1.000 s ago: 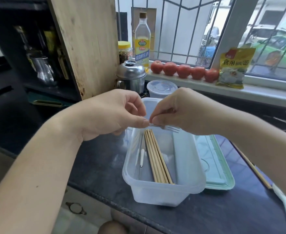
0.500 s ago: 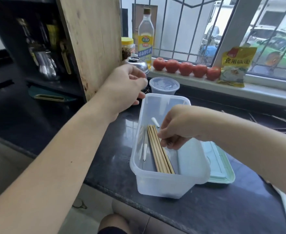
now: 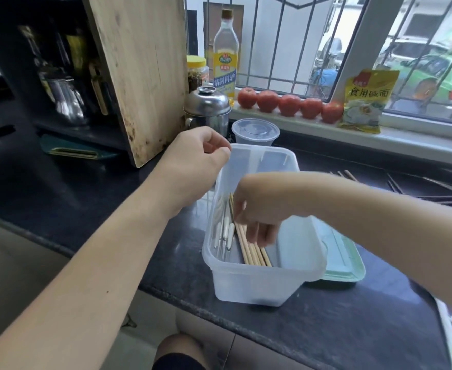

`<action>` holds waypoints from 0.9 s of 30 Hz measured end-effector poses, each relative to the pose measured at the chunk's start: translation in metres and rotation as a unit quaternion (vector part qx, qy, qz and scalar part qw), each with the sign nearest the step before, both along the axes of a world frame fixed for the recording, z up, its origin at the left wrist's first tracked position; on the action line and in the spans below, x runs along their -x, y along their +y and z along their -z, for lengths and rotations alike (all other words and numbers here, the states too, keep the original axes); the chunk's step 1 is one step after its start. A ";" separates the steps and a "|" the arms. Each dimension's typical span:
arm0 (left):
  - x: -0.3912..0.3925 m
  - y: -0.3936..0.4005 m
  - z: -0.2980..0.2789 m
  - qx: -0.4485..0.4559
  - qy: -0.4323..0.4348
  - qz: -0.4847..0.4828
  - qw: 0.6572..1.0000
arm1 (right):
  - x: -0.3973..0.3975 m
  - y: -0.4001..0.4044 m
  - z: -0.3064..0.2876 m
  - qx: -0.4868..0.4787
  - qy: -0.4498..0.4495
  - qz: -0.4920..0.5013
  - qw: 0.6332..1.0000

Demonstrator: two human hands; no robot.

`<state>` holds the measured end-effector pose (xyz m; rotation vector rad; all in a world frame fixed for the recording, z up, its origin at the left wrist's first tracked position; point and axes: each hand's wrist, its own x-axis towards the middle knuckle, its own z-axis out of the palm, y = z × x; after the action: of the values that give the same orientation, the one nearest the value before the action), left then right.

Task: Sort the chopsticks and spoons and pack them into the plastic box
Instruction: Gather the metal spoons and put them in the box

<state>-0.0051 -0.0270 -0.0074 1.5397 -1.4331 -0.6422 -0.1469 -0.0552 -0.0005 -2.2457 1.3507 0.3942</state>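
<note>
A translucent plastic box (image 3: 254, 284) stands on the dark counter. Inside it, a bundle of wooden chopsticks (image 3: 255, 253) lies lengthwise, with white-handled metal utensils (image 3: 226, 233) along the left wall. My right hand (image 3: 257, 209) reaches down into the box, its fingers pointing down and touching the chopsticks; they look blurred and I see nothing held in them. My left hand (image 3: 193, 161) hovers at the box's far left corner with fingers loosely curled, holding nothing. A pale green lid (image 3: 345, 260) lies flat against the box's right side.
More loose chopsticks (image 3: 433, 193) lie on the counter at the far right. Behind the box stand a round lidded plastic tub (image 3: 255, 130), a steel pot (image 3: 207, 105) and a leaning wooden cutting board (image 3: 139, 76). Tomatoes (image 3: 289, 105), a bottle (image 3: 225, 57) and a yellow packet (image 3: 366, 100) line the windowsill.
My right hand carried a white-handled utensil down into the box and now rests lower, over the chopsticks. My left hand let go, rose away, then dropped to the box's far left corner.
</note>
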 end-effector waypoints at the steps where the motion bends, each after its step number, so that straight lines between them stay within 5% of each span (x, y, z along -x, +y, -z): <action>1: 0.002 0.002 -0.003 -0.001 -0.005 0.001 1.000 | 0.005 -0.001 -0.009 0.006 -0.031 0.007 0.999; 9: 0.052 0.024 -0.032 -0.002 -0.070 0.056 0.996 | 0.092 0.001 -0.020 0.138 -0.277 0.100 0.946; 15: 0.169 0.049 -0.038 0.055 0.063 0.156 0.984 | 0.193 0.043 -0.008 0.183 -0.361 0.181 0.897; 19: 0.276 0.058 0.017 0.024 0.060 0.247 0.967 | 0.289 0.081 0.035 0.200 -0.354 0.254 0.878; 23: 0.341 0.046 0.107 0.026 -0.041 0.205 0.978 | 0.383 0.126 0.086 0.187 -0.349 0.397 0.828; 27: 0.375 0.017 0.136 0.090 -0.089 0.168 0.978 | 0.441 0.150 0.115 0.231 -0.357 0.488 0.762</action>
<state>-0.3798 -0.0099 -0.1433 1.2490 -1.8577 -0.5631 -0.5880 0.0951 -0.1158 -1.3471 1.9800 -1.1388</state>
